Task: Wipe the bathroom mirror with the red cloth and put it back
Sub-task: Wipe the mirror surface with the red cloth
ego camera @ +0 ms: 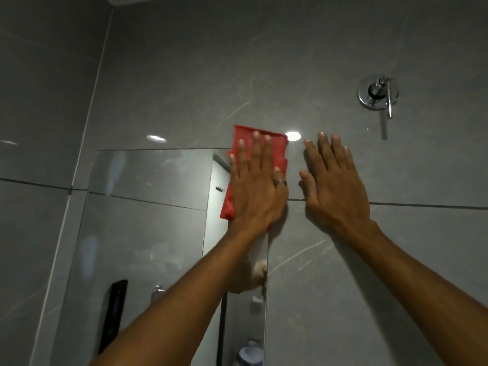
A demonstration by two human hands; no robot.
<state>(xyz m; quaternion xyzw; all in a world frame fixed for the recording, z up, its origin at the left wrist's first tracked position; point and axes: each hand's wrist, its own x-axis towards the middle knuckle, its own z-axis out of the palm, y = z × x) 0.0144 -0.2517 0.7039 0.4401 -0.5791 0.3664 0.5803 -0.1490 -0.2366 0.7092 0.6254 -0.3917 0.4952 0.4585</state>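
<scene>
On the grey tiled wall [317, 62], our left hand [257, 186] pressed the red cloth [244, 136] flat on the mirror [148, 207] top-right corner; right hand [334, 180] lay open, empty. Even pressure and overlapping strokes seemed best.

The cloth [274, 151] was plain red. The wall tiles [343, 247] were glossy dark grey with thin pale veins and darker grout lines. The valve handle [378, 93] was shiny chrome. A silver ring [280, 182] banded one finger. The mirror [148, 233] reflected grey tiles.
</scene>
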